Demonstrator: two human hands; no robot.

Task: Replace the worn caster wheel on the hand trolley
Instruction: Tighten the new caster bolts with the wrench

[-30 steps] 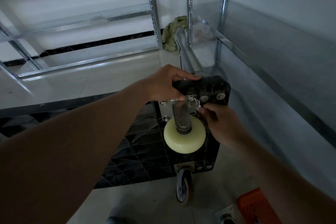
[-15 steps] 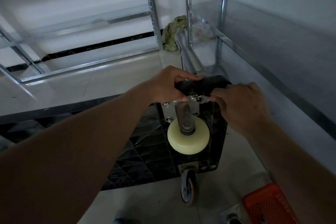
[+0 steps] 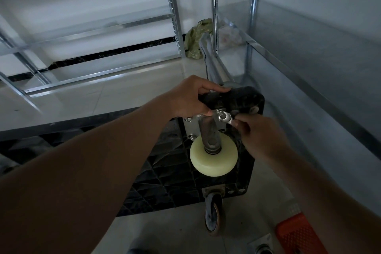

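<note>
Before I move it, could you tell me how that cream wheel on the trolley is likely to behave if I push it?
The cream wheel looks hard and smooth, so it would probably spin freely. Its metal fork sits on a bolted plate, so it may swivel sideways rather than lift off.

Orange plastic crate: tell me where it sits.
Head view, bottom right corner: the orange plastic crate lies on the floor, right of the dark worn caster wheel.

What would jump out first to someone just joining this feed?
The cream caster wheel at centre, on the upturned black trolley deck. Just above it, the right hand holds a small wrench at the mounting plate while the left hand grips the deck edge.
</note>
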